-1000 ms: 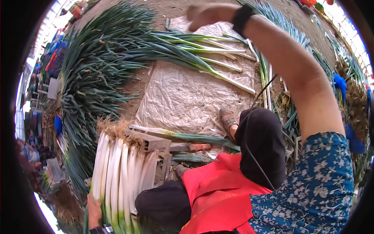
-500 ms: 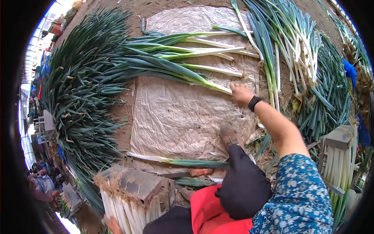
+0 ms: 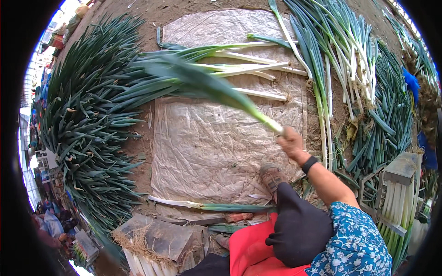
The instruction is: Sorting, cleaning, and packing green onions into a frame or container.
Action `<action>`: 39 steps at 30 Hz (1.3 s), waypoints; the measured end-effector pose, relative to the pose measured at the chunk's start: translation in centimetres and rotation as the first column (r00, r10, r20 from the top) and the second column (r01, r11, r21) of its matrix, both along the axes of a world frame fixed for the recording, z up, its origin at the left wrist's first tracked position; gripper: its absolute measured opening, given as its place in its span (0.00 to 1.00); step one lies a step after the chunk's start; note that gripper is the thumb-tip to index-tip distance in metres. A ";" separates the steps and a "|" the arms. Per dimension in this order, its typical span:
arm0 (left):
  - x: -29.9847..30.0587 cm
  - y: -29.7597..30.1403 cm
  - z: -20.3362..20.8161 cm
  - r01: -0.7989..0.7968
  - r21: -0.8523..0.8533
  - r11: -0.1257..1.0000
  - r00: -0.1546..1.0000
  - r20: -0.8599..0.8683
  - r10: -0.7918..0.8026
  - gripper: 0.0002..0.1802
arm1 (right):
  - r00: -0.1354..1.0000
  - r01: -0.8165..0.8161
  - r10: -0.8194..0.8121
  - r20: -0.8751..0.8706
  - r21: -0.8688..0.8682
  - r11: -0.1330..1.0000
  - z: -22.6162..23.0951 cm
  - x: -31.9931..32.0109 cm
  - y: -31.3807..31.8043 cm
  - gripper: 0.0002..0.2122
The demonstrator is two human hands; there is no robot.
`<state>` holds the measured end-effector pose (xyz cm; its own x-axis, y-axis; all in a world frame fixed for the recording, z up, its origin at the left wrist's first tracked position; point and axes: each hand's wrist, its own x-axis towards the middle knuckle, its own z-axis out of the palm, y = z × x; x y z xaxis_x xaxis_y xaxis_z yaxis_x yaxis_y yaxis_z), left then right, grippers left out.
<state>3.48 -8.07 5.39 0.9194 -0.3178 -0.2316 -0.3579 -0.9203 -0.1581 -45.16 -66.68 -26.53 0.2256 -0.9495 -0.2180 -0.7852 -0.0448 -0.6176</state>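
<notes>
My right hand (image 3: pixel 291 141), with a dark band at the wrist, is closed round the white root end of a leek (image 3: pixel 246 105). The leek slants up and left over the cloth, its green leaves smeared by motion. Beneath and beyond it, several more leeks (image 3: pixel 259 94) lie with white ends toward the right and leaves toward the left. My left hand cannot be made out at the lower edge. Near there stands a bundle of leeks with hairy roots (image 3: pixel 146 258) against a wooden frame (image 3: pixel 159 234).
A large heap of leek leaves (image 3: pixel 94 115) fills the left. More leeks (image 3: pixel 345 50) lie at the far right, near a second wooden frame (image 3: pixel 401 168) holding white stalks. A single leek (image 3: pixel 202 205) crosses the near end of the pale cloth (image 3: pixel 207 152), beside my shoe (image 3: pixel 272 177).
My right hand has drawn the leek toward me and slightly right, lifting it off the others. My left hand, partly seen by the near bundle before, has dropped out of sight.
</notes>
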 end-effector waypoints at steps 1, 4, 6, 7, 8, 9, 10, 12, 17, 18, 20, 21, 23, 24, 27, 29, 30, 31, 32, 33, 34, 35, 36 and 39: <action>0.2 -0.4 -0.1 0.020 0.007 1.000 1.000 0.009 -0.020 0.31 | 0.998 0.064 -0.064 0.012 -0.062 0.996 -0.3 -2.3 -0.5 0.11; -0.8 -0.5 0.0 0.046 0.025 0.999 0.998 0.045 -0.047 0.31 | 0.959 0.272 -0.232 0.162 -0.306 0.912 2.3 -7.2 -1.8 0.05; -1.1 -0.6 0.1 0.078 0.039 0.996 0.995 0.061 -0.080 0.31 | 0.935 0.347 -0.332 0.127 -0.520 0.780 0.9 -13.6 -3.1 0.06; 1.8 4.5 -0.9 0.376 0.228 0.898 0.904 0.124 -0.410 0.30 | 0.900 0.380 -0.436 0.013 -0.516 0.768 0.0 -17.4 -4.0 0.08; 4.8 9.3 -2.0 0.574 0.511 0.640 0.641 0.207 -0.739 0.30 | 0.843 0.409 -0.528 -0.107 -0.509 0.757 -0.8 -21.2 -4.8 0.09; 7.1 12.4 -2.6 0.568 0.729 0.382 0.290 0.257 -0.922 0.30 | 0.760 0.453 -0.603 -0.243 -0.467 0.759 -1.5 -22.6 -5.2 0.11; 6.5 11.4 -3.8 0.564 0.533 0.631 0.617 0.237 -0.751 0.31 | 0.658 0.477 -0.644 -0.390 -0.445 0.758 -1.3 -23.7 -5.6 0.12; 3.3 8.1 -3.1 0.114 0.143 0.983 0.978 0.160 -0.137 0.32 | 0.497 0.671 -0.737 -0.458 -0.335 0.661 2.0 -19.9 -7.6 0.14; 1.4 4.1 -1.4 -0.020 0.082 0.996 0.994 0.109 0.011 0.33 | 0.932 -0.257 0.056 -0.359 -0.540 0.801 0.9 -3.1 -15.5 0.25; 0.9 4.1 -1.2 -0.035 0.086 0.996 0.994 0.106 0.026 0.33 | 0.902 -0.335 0.144 -0.407 -0.449 0.828 1.5 1.5 -17.2 0.25; 1.9 2.7 -1.3 -0.019 0.075 0.997 0.995 0.101 0.011 0.33 | 0.820 -0.457 0.118 -0.560 -0.517 0.724 -2.7 3.8 -20.9 0.27; 2.3 2.1 -1.4 -0.012 0.072 0.997 0.995 0.095 0.005 0.33 | 0.801 -0.488 0.075 -0.593 -0.577 0.655 -4.3 4.8 -22.3 0.28; 1.5 2.5 -0.7 -0.041 0.082 0.996 0.995 0.098 0.033 0.34 | 0.702 -0.486 0.128 -0.700 -0.341 0.805 -4.3 9.1 -23.8 0.29; 1.2 2.6 -0.6 -0.047 0.083 0.995 0.994 0.100 0.039 0.34 | 0.710 -0.489 0.167 -0.684 -0.308 0.816 -4.2 10.2 -23.7 0.31; 1.8 1.5 -0.9 -0.043 0.077 0.996 0.995 0.097 0.035 0.34 | 0.771 -0.436 0.213 -0.601 -0.253 0.864 -5.9 9.9 -23.3 0.39; -0.3 3.2 -0.2 -0.093 0.101 0.990 0.992 0.093 0.084 0.34 | 0.830 -0.386 0.377 -0.411 0.063 0.920 -3.1 12.9 -20.4 0.37; -0.1 3.3 -0.3 -0.094 0.096 0.991 0.992 0.094 0.085 0.35 | 0.787 -0.434 0.386 -0.482 0.013 0.901 -3.1 12.7 -18.9 0.35; 0.0 3.3 -0.4 -0.090 0.091 0.992 0.992 0.096 0.082 0.35 | 0.741 -0.483 0.386 -0.549 -0.038 0.875 -3.3 12.7 -17.6 0.33; 0.0 3.4 -0.6 -0.086 0.081 0.993 0.992 0.098 0.078 0.35 | 0.757 -0.468 0.380 -0.532 -0.035 0.883 -3.3 12.1 -16.9 0.27; -0.1 3.8 -0.7 -0.083 0.073 0.994 0.992 0.100 0.076 0.35 | 0.771 -0.457 0.378 -0.512 -0.032 0.889 -3.2 11.7 -16.1 0.22; 0.0 4.2 -0.8 -0.073 0.065 0.995 0.992 0.107 0.066 0.35 | 0.793 -0.448 0.409 -0.451 0.022 0.894 -2.9 11.5 -15.6 0.20; 0.1 4.6 -0.8 -0.069 0.065 0.996 0.992 0.110 0.061 0.35 | 0.812 -0.443 0.437 -0.388 0.077 0.893 -2.7 11.1 -15.0 0.19; 0.5 4.7 -1.5 -0.056 0.056 0.997 0.991 0.123 0.048 0.36 | 0.817 -0.440 0.441 -0.373 0.093 0.893 -3.0 10.5 -14.6 0.18; 0.0 3.9 -1.6 -0.206 0.155 0.966 0.970 0.160 0.181 0.33 | 0.735 -0.552 0.635 -0.237 0.335 0.764 0.7 11.5 -11.1 0.13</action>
